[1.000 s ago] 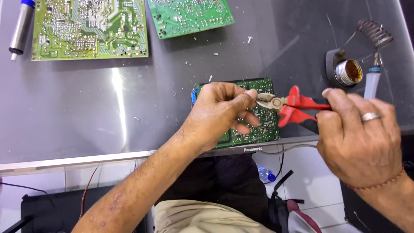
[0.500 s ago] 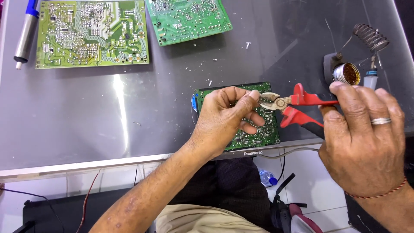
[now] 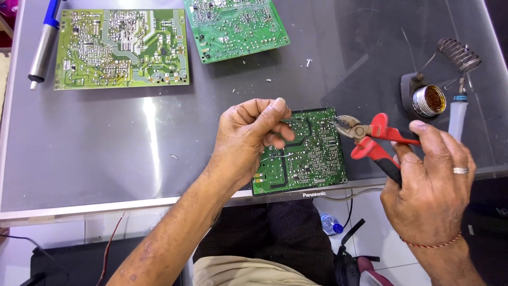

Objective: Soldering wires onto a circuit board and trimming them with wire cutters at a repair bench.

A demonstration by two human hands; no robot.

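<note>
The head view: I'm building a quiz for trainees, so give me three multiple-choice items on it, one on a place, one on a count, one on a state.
1. Where are the red-handled cutters?
A. in the right hand
B. on the far board
C. on the floor

2. How many green circuit boards lie on the table?
A. one
B. three
C. five

3. How are the left hand's fingertips?
A. spread flat
B. pinched together
C. out of view

Answers: 1 A, the right hand grips the handles. 2 B, the near board, left board, far board. 3 B, the left hand has thumb against fingertips.
</note>
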